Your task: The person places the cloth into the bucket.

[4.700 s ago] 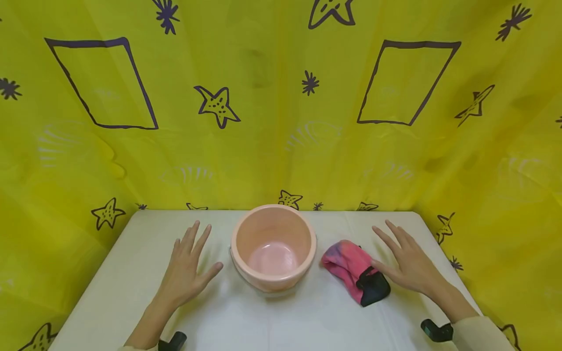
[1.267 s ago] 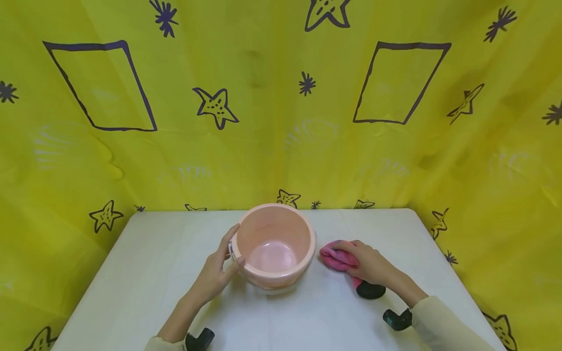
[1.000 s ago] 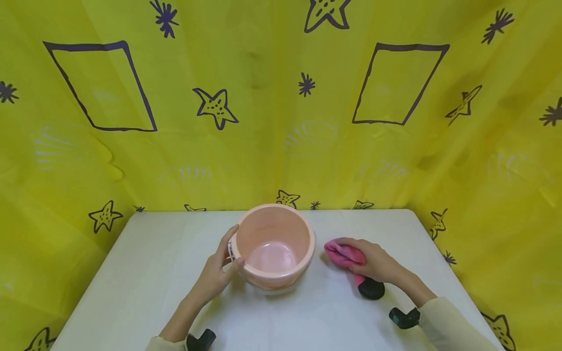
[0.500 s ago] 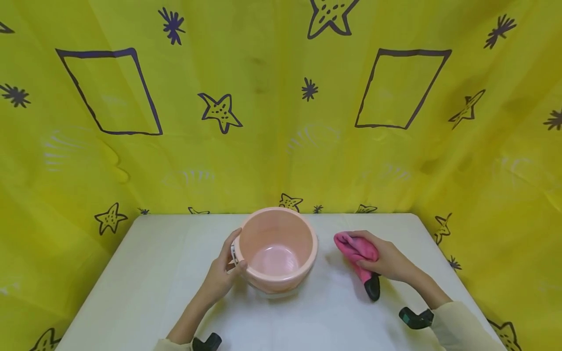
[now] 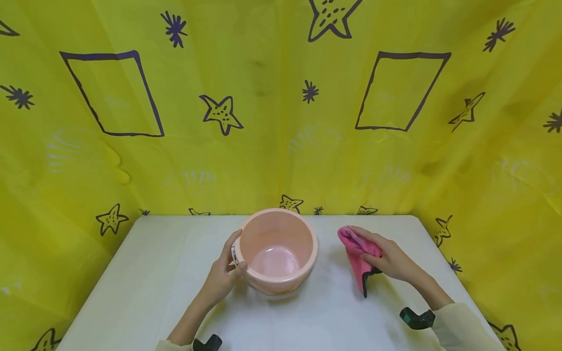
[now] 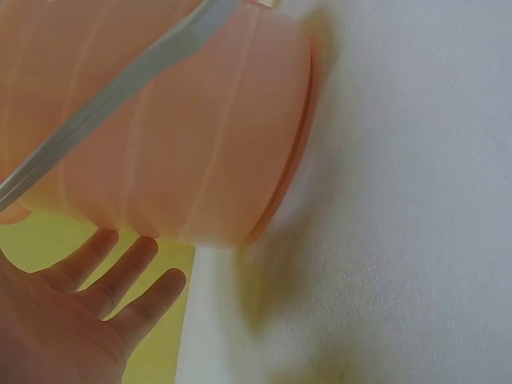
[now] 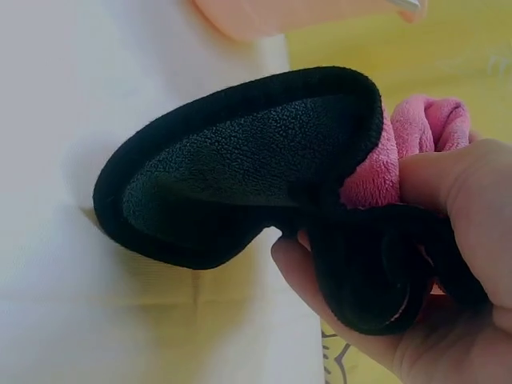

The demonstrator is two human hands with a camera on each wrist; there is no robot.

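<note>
A pale pink bucket [image 5: 281, 282] stands upright near the middle of the table. My left hand [image 5: 221, 280] holds its left side, thumb and index finger at the rim; in the left wrist view, fingertips [image 6: 144, 250] touch the bucket wall [image 6: 216, 152] below the light grey handle [image 6: 120, 92]. To the bucket's right, my right hand [image 5: 392, 258] grips a bunched pink cloth [image 5: 357, 263] with a black border. A black-edged flap [image 7: 240, 160] hangs from the grip in the right wrist view, the cloth's pink fabric [image 7: 412, 132] crumpled between the fingers. The inside of the bucket shows bare.
White cloth covers the table [image 5: 145, 278]. Behind and on both sides, a yellow curtain [image 5: 268, 161] printed with starfish closes in the table. Black wrist devices [image 5: 417, 318] are strapped at both sleeves.
Both hands were apart from things at first. My left hand has come to the bucket; my right has picked the cloth up off the table and shifted it slightly right, its flap hanging.
</note>
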